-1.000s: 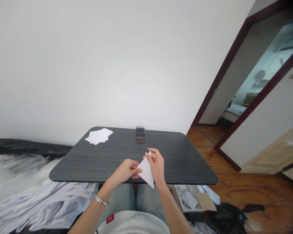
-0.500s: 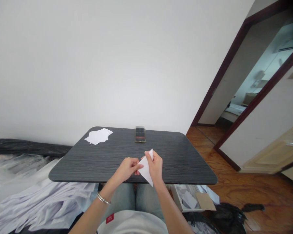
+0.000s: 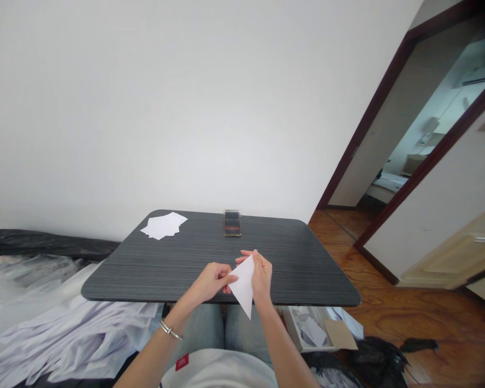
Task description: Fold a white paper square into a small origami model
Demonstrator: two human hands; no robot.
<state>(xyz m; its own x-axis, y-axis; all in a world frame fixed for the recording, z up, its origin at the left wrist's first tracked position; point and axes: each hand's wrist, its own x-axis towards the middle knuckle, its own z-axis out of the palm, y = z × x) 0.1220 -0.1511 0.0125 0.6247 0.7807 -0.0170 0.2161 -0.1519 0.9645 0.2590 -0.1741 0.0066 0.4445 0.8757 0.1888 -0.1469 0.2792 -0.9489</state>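
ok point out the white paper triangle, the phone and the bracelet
White paper triangle [image 3: 243,283]: head view, centre of its visible side.
Phone [image 3: 231,223]: head view, middle of its screen.
Bracelet [image 3: 169,329]: head view, middle of its band.

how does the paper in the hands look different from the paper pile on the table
The held paper has a triangular outline; the paper pile has a jagged, many-cornered one.
The held paper is pinched by the left hand, the right hand at its other side; the paper pile lies on the table, untouched.
Both are white.
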